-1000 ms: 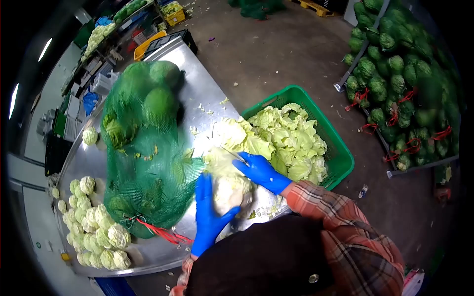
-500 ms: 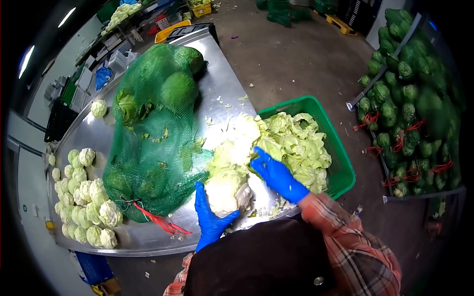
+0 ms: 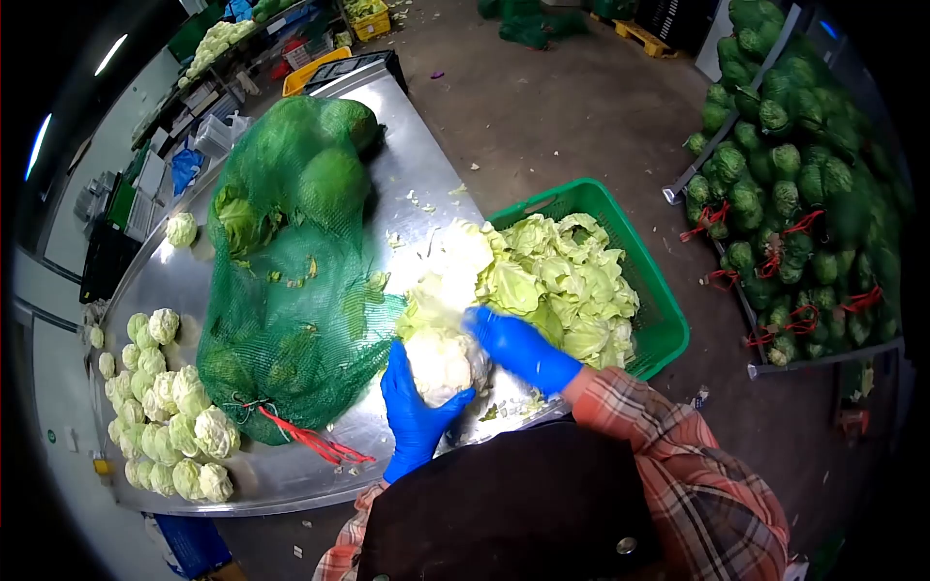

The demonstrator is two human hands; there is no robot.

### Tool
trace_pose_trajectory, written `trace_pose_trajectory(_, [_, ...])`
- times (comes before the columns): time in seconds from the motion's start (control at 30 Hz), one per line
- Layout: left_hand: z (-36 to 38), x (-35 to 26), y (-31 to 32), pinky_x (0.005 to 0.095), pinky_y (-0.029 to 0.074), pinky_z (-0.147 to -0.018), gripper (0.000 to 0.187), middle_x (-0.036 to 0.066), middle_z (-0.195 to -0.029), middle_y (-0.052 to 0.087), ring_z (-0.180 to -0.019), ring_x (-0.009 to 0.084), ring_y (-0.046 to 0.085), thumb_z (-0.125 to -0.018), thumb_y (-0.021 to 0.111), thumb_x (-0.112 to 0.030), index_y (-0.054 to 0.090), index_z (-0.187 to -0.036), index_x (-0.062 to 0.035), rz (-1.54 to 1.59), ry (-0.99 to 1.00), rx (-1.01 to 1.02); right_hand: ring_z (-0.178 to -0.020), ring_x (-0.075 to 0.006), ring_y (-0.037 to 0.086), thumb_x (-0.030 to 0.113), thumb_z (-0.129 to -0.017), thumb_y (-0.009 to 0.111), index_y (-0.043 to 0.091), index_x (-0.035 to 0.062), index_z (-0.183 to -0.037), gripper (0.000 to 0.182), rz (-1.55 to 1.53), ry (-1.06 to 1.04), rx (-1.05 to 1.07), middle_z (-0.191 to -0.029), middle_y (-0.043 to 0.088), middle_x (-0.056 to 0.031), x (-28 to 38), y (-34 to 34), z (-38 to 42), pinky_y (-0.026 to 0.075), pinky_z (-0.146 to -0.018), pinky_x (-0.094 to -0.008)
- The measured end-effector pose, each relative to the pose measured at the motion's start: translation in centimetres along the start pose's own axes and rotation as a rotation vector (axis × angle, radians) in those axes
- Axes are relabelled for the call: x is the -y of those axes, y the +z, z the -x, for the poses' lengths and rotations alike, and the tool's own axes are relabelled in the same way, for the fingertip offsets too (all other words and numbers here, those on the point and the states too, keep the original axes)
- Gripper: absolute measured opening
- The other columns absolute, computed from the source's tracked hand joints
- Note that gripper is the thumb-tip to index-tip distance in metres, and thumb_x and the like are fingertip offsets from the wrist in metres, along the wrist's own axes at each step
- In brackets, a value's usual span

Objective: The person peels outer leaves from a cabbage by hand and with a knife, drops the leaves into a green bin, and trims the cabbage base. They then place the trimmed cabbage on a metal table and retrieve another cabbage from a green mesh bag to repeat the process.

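A pale, stripped cabbage head (image 3: pixel 444 364) sits on the metal table near its front edge. My left hand (image 3: pixel 417 414), in a blue glove, cups it from the left and below, thumb and fingers spread round it. My right hand (image 3: pixel 518 347), also gloved in blue, is at the cabbage's upper right side; its fingers are blurred, and whether they grip anything is unclear. Loose pale leaves (image 3: pixel 455 261) lie just beyond the head. To the right stands a green crate (image 3: pixel 663 324) heaped with cabbage leaves (image 3: pixel 581 281).
A green net sack (image 3: pixel 291 320) with cabbages and a red tie (image 3: pixel 310 438) covers the middle of the table (image 3: pixel 417 145). Trimmed heads (image 3: pixel 174 416) cluster at the left. Netted cabbages (image 3: pixel 775 194) are stacked at the far right.
My right hand has moved left and down, from over the leaves to the side of the cabbage. My left hand still holds the head. The view has shifted slightly.
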State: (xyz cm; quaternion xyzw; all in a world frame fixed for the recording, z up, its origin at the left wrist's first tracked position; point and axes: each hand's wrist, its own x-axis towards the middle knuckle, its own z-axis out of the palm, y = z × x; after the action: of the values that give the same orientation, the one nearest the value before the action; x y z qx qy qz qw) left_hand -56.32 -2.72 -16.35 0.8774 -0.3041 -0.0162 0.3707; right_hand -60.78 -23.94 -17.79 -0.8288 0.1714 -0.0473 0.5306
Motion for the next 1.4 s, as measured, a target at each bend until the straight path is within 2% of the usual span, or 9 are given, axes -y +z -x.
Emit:
trace_pose_trajectory(0.07, [0.1,-0.8,-0.7,0.0462,0.036,-0.101,0.121,0.025,-0.135,0.041,-0.119,0.0399,0.043,-0.054,0.088,-0.040,0.021,-0.145,0.0027,0.000,-0.004,0.041,-0.075,-0.0297,0.065,0.047,-0.095,0.046,0.064,0.0023,-0.094,0.048,0.034,0.021,-0.082,-0.082,0.066,-0.0208,-2.2,-1.5,-2.6,0.050,-0.066,-0.0384])
trace_pose_trajectory(0.17, [0.6,0.9,-0.9,0.0465,0.035,-0.102,0.120,0.024,-0.138,0.039,-0.120,0.0396,0.043,-0.055,0.088,-0.039,0.020,-0.145,0.0014,0.087,0.010,0.037,-0.072,-0.0206,0.064,0.053,-0.086,0.059,0.043,0.0066,-0.137,0.071,-0.166,0.169,0.135,-0.085,0.067,-0.0163,3.9,-3.9,-0.2,0.051,-0.058,-0.0337])
trace_pose_trajectory(0.3, [0.6,2.2,-2.8,0.0444,0.034,-0.105,0.115,0.019,-0.142,0.037,-0.127,0.0374,0.040,-0.056,0.089,-0.034,0.024,-0.145,-0.0024,0.021,0.259,0.124,-0.074,-0.0312,0.065,0.038,-0.082,0.068,0.051,0.0073,-0.127,0.057,-0.121,-0.219,-0.201,-0.086,0.065,-0.0202,-3.8,4.7,-1.9,0.051,-0.066,-0.0393])
trace_pose_trajectory(0.47, [2.1,5.2,-4.3,0.0455,0.024,-0.112,0.108,0.022,-0.146,0.031,-0.138,0.0370,0.027,-0.054,0.090,-0.034,0.034,-0.141,-0.0016,0.355,0.125,0.242,-0.084,-0.0418,0.062,0.031,-0.082,0.065,0.055,0.0030,-0.105,0.038,0.095,0.010,-0.270,-0.091,0.064,-0.0239,-2.6,3.9,-3.5,0.049,-0.071,-0.0460])
trace_pose_trajectory(0.93, [2.7,4.1,-7.1,0.0481,0.025,-0.111,0.115,0.025,-0.148,0.024,-0.136,0.0422,0.025,-0.058,0.087,-0.033,0.020,-0.145,0.0003,-0.047,0.213,0.245,-0.081,-0.0406,0.062,0.037,-0.084,0.062,0.053,0.0023,-0.114,0.047,0.229,0.061,-0.181,-0.095,0.064,-0.0211,-5.5,4.8,-4.2,0.050,-0.073,-0.0465])
trace_pose_trajectory(1.03, [3.5,3.6,-7.3,0.0467,0.025,-0.112,0.119,0.025,-0.149,0.021,-0.138,0.0408,0.023,-0.057,0.088,-0.033,0.016,-0.146,-0.0002,-0.053,0.086,0.235,-0.065,-0.0310,0.062,0.034,-0.080,0.069,0.041,0.0022,-0.134,0.069,-0.279,0.469,0.137,-0.075,0.062,-0.0130,-1.3,0.6,-3.6,0.051,-0.065,-0.0391])
trace_pose_trajectory(1.17, [3.1,3.3,-6.8,0.0456,0.026,-0.111,0.118,0.024,-0.149,0.022,-0.136,0.0404,0.025,-0.058,0.087,-0.035,0.017,-0.146,-0.0015,-0.018,0.045,0.196,-0.056,-0.0138,0.054,0.023,-0.088,0.063,0.041,0.0121,-0.136,0.054,0.145,-0.417,-0.496,-0.091,0.057,-0.0062,1.2,0.2,-3.1,0.049,-0.050,-0.0285])
trace_pose_trajectory(1.23, [3.1,3.4,-7.0,0.0454,0.027,-0.111,0.117,0.024,-0.148,0.022,-0.136,0.0402,0.026,-0.058,0.087,-0.036,0.018,-0.146,-0.0014,-0.004,0.030,0.199,-0.057,-0.0145,0.058,0.020,-0.090,0.060,0.046,0.0112,-0.130,0.044,-0.570,0.107,0.010,-0.084,0.060,-0.0082,4.5,0.4,-1.9,0.047,-0.049,-0.0281])
trace_pose_trajectory(1.4, [2.8,4.1,-7.5,0.0434,0.030,-0.110,0.117,0.021,-0.148,0.025,-0.134,0.0372,0.031,-0.056,0.088,-0.037,0.021,-0.145,-0.0012,0.079,0.000,0.204,-0.054,-0.0229,0.061,0.033,-0.092,0.055,0.058,-0.0024,-0.091,0.036,-0.393,0.441,0.708,-0.066,0.062,-0.0153,2.9,4.5,-3.3,0.051,-0.049,-0.0344])
